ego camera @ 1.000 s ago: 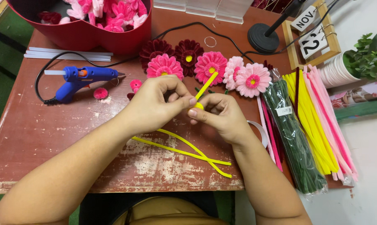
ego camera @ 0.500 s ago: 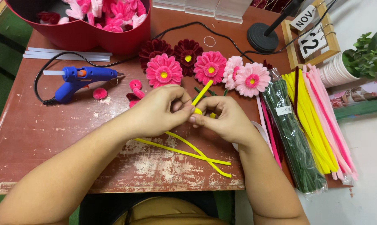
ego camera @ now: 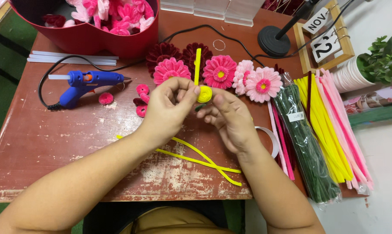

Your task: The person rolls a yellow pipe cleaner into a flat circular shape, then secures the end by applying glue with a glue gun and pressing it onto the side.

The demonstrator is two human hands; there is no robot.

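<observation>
A yellow pipe cleaner (ego camera: 203, 93), wound into a tight coil with its free end standing upright, sits pinched between the left hand (ego camera: 170, 108) and right hand (ego camera: 228, 119) above the worktop (ego camera: 53, 143), both grasping it so the spiral cannot unwind. Loose yellow strands (ego camera: 200, 160) lie beneath the wrists, finished flowers (ego camera: 220, 71) line up behind, and a blue glue gun (ego camera: 90, 82) rests well to the left.

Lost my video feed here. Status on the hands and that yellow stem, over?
Left hand and right hand both pinching the yellow stem, coiled tight, tail upright. Loose yellow stems on table beneath. Nothing in the way.
</observation>
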